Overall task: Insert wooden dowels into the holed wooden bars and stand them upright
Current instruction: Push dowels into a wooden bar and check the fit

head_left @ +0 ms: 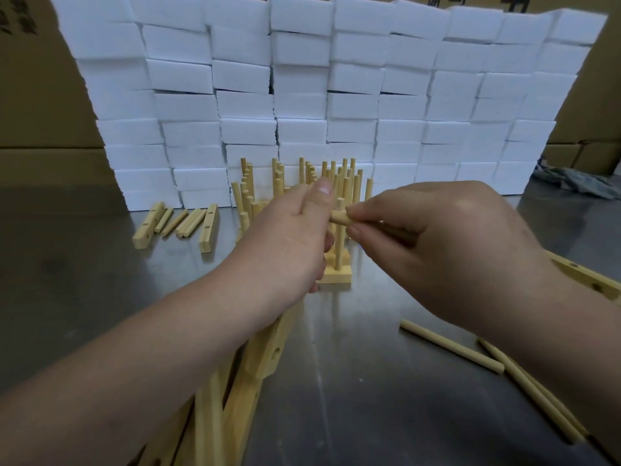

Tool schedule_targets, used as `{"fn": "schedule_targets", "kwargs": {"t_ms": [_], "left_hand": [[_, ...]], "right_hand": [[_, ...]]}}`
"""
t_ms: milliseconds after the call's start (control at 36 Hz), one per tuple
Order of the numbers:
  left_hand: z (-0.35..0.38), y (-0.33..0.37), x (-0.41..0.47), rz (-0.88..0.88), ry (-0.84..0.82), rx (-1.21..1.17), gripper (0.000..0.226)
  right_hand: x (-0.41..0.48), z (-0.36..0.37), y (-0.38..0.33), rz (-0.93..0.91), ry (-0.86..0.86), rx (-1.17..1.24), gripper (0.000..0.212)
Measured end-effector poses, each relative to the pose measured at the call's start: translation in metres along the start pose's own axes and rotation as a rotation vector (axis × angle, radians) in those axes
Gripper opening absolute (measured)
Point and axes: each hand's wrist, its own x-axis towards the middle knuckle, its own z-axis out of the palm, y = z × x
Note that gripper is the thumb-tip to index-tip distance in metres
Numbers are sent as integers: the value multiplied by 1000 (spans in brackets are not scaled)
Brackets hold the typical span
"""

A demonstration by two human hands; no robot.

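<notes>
My right hand [447, 243] pinches a wooden dowel [339, 218] near its tip, holding it roughly level above the table. My left hand [289, 240] is raised beside it, thumb up, fingers curled around a holed wooden bar [336, 275] that stands on the metal table with an upright dowel [340, 243] in it. Behind the hands stands a cluster of finished bars with upright dowels [302, 183].
Loose dowels [453, 348] lie at the right front. Holed bars [265, 358] are piled under my left forearm, and another bar [591, 280] lies at the right edge. More bars and dowels [178, 223] lie at the back left. A wall of white foam blocks [302, 95] stands behind.
</notes>
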Motion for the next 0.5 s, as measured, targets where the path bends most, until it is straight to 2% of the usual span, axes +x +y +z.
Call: {"fn": "schedule_targets", "kwargs": {"t_ms": [139,222,306,361,417,444,500], "left_hand": [[-1,12,0,-77,-4,-229,40],[-3,11,0,-85,-20,-230,39],[-4,13,1,-109,-41,-288,39],[-5,12,2,-113,-55,-317,39],[-3,10,2,-138,-70,-348,39],[-3,9,2,-162,-74,-371,40],[-2,7,2,-223,-75,-422,41]], "right_hand": [[2,3,4,260,7,289,18],[4,1,1,264,-24,228,25],[3,3,3,276,-153,131,36],[2,4,7,283,-282,131,25],[2,4,9,293,-327,173,21],[2,4,9,327,-303,213,19],[4,3,10,424,-146,357,16]]}}
